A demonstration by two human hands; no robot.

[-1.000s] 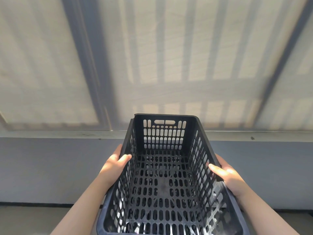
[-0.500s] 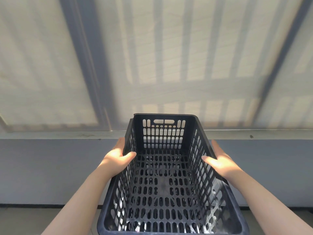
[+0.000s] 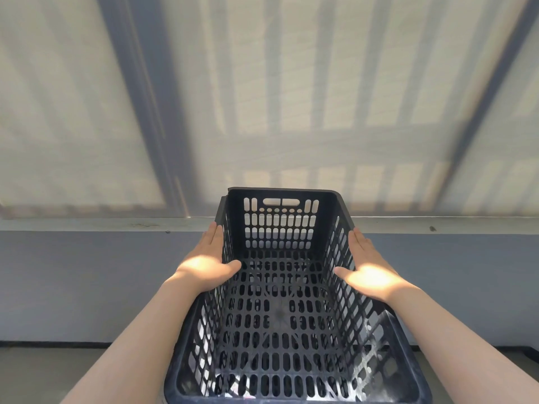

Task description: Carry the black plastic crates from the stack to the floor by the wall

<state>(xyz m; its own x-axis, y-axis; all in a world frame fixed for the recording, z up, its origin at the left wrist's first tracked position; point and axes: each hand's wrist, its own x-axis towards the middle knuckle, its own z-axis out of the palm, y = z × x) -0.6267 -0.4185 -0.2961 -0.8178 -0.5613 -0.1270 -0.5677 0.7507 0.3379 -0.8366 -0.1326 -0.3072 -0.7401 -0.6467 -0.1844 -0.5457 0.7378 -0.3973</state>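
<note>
1. We are holding one black crate [image 3: 280, 301] out in front of us, facing the wall [image 3: 87, 287], with the floor [image 3: 52, 371] showing as a strip along the wall's foot; the crate is up in the air between our two hands, not on anything that we can see.
2. The left hand [image 3: 208, 266] is lying flat on the outside of the crate's left wall with its thumb hooked over the rim; the right hand [image 3: 369, 275] is mirroring it on the right wall; each grip is clamped on the crate between palm and thumb, with the fingers stretched forward rather than curled.
3. We are judging the step as lowering the crate to the floor by the wall; to do it well we are advising even inward pressure from both palms, since a perforated plastic wall probably flexes and an open-fingered hold could slip.
4. We are suggesting keeping the crate level while going down, bending the knees rather than tipping it forward.
5. The landing spot is hidden beneath the crate; we cannot tell whether other crates are sitting there, so checking before letting go seems wise.
</note>
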